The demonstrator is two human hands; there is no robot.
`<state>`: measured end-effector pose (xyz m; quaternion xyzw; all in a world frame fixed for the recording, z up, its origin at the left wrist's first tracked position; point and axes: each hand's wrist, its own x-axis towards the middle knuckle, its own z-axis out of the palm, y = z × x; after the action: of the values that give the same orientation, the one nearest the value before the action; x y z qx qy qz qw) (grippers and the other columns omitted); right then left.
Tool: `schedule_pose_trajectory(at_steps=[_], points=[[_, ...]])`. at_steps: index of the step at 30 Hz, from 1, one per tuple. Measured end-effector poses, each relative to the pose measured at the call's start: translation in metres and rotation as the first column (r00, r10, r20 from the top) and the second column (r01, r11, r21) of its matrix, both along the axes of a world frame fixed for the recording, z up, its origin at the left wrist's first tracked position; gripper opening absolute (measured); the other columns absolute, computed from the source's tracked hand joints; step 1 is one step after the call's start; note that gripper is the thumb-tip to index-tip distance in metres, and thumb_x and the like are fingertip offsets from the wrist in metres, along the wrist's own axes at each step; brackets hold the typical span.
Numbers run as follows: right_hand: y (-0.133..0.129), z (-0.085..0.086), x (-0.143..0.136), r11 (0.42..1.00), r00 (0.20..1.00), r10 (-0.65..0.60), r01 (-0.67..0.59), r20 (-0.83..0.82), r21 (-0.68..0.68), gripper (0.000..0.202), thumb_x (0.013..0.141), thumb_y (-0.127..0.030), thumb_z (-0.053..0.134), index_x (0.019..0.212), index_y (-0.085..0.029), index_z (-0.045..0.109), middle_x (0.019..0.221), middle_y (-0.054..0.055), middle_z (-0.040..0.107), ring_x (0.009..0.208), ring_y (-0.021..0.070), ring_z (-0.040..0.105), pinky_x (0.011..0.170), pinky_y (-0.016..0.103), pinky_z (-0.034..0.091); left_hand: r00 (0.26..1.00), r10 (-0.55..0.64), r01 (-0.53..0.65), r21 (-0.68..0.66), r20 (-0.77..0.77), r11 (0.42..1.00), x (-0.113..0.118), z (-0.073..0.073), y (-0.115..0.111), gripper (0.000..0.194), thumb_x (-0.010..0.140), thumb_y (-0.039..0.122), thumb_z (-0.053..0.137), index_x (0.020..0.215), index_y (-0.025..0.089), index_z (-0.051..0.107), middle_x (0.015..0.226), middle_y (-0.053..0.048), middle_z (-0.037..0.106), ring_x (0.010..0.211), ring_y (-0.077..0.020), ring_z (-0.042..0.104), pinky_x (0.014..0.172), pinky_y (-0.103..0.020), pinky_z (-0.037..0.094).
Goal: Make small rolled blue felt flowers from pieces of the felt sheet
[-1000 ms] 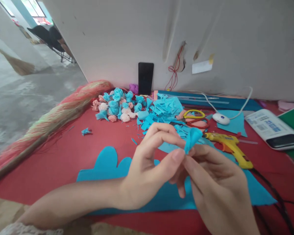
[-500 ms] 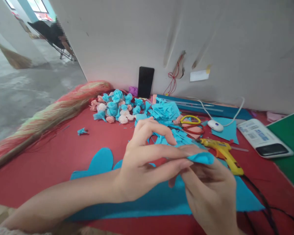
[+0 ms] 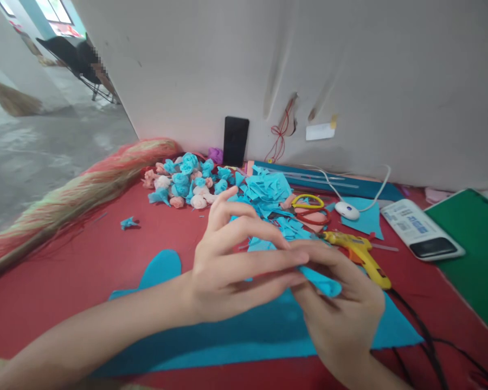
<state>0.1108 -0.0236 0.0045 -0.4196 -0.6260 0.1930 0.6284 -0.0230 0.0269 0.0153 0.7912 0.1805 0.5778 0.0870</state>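
A small rolled piece of blue crepe paper point(image 3: 322, 281) is pinched between both hands above the table. My left hand point(image 3: 239, 260) holds its left end between thumb and index finger, the other fingers loosely curled. My right hand point(image 3: 341, 303) grips the roll from the right, its fingers partly hidden behind the paper and my left fingertips. Beneath both hands a large blue sheet point(image 3: 244, 341) lies on the red table point(image 3: 57, 303), with a rounded blue piece point(image 3: 162, 268) at its left.
Paper roses point(image 3: 181, 184), blue scraps point(image 3: 268, 187), scissors point(image 3: 308, 202), a yellow glue gun point(image 3: 361, 254) with black cable, a white device point(image 3: 423, 230) and a green board point(image 3: 475, 244) lie around. A phone point(image 3: 236, 141) leans on the wall; a broom point(image 3: 85, 189) is left.
The blue roll now looks narrower and points more down to the right. My left fingers have moved closer over it, and the whole view has shifted slightly.
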Motion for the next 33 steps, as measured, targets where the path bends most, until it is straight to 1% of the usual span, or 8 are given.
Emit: schedule_pose_trajectory(at_steps=[6,10,13,17,24,28,32,33], points=[[-0.002,0.0,-0.004,1.0,1.0,-0.028,0.028,-0.006,0.0,0.021,0.068,-0.003,0.057,0.074,-0.022,0.06,0.074,-0.006,0.066,0.065,0.0079,0.062,0.052,0.012,0.05,0.999,-0.051,0.05,0.01,0.014,0.999,0.0,0.003,0.002,0.008,0.07,0.026,0.068,0.075,0.03,0.073,0.058,0.001,0.065,0.062,-0.0163,0.049,0.096,-0.042,0.03],[-0.003,-0.002,-0.004,0.999,0.999,-0.035,0.035,-0.003,-0.006,0.018,0.068,-0.003,0.055,0.07,-0.021,0.056,0.073,-0.006,0.064,0.061,0.0071,0.06,0.051,0.012,0.048,0.999,-0.015,0.016,0.02,-0.048,1.0,-0.002,0.0,0.0,0.012,0.071,0.022,0.067,0.078,0.03,0.071,0.064,0.003,0.067,0.067,-0.0155,0.05,0.1,-0.039,0.026],[-0.003,-0.002,-0.003,0.998,0.997,-0.058,0.056,0.051,0.04,0.016,0.07,-0.004,0.054,0.069,-0.02,0.053,0.073,-0.006,0.063,0.065,0.0062,0.06,0.055,0.012,0.048,0.999,0.007,-0.004,0.084,-0.034,0.996,0.0,-0.004,-0.002,0.009,0.075,0.022,0.063,0.079,0.027,0.07,0.065,0.004,0.067,0.069,-0.014,0.049,0.102,-0.037,0.025],[-0.002,-0.003,-0.001,0.992,0.992,-0.066,0.053,0.112,0.116,0.015,0.071,-0.005,0.057,0.069,-0.019,0.052,0.073,-0.006,0.062,0.065,0.006,0.059,0.057,0.011,0.049,0.997,0.07,-0.073,0.118,0.025,0.99,0.004,-0.008,-0.005,0.011,0.079,0.02,0.058,0.077,0.023,0.068,0.066,0.004,0.066,0.072,-0.0149,0.049,0.103,-0.044,0.028],[0.0,-0.002,0.001,0.982,0.987,-0.087,0.061,0.137,0.18,0.014,0.074,-0.007,0.06,0.07,-0.019,0.053,0.07,-0.002,0.062,0.064,0.0101,0.06,0.055,0.018,0.051,0.996,0.09,-0.09,0.14,0.0,0.986,0.007,-0.013,-0.007,0.009,0.078,0.024,0.057,0.076,0.026,0.066,0.065,0.004,0.066,0.07,-0.0173,0.054,0.101,-0.056,0.03],[-0.001,-0.003,0.003,0.98,0.985,-0.068,0.036,0.157,0.194,0.014,0.074,-0.006,0.06,0.071,-0.018,0.053,0.069,-0.003,0.06,0.064,0.009,0.059,0.057,0.017,0.051,0.998,0.066,-0.066,0.13,0.004,0.989,0.004,-0.007,-0.007,0.01,0.08,0.029,0.057,0.077,0.025,0.066,0.061,0.002,0.064,0.068,-0.0169,0.055,0.095,-0.049,0.041],[-0.001,-0.008,0.005,0.98,0.984,-0.049,0.013,0.174,0.201,0.015,0.073,-0.004,0.059,0.073,-0.017,0.052,0.074,-0.003,0.059,0.068,0.0078,0.059,0.06,0.016,0.05,0.985,0.025,0.0,0.149,-0.168,0.989,-0.001,0.0,-0.005,0.007,0.077,0.028,0.063,0.074,0.024,0.068,0.059,0.004,0.064,0.067,-0.0144,0.053,0.092,-0.042,0.046],[-0.001,-0.008,0.005,0.978,0.982,-0.051,0.012,0.182,0.209,0.014,0.073,-0.004,0.059,0.074,-0.016,0.053,0.075,-0.003,0.059,0.069,0.0078,0.059,0.061,0.016,0.049,0.984,0.036,-0.011,0.144,-0.173,0.99,-0.001,0.0,-0.005,0.007,0.078,0.026,0.062,0.073,0.024,0.068,0.059,0.004,0.064,0.068,-0.0138,0.052,0.093,-0.041,0.045]])
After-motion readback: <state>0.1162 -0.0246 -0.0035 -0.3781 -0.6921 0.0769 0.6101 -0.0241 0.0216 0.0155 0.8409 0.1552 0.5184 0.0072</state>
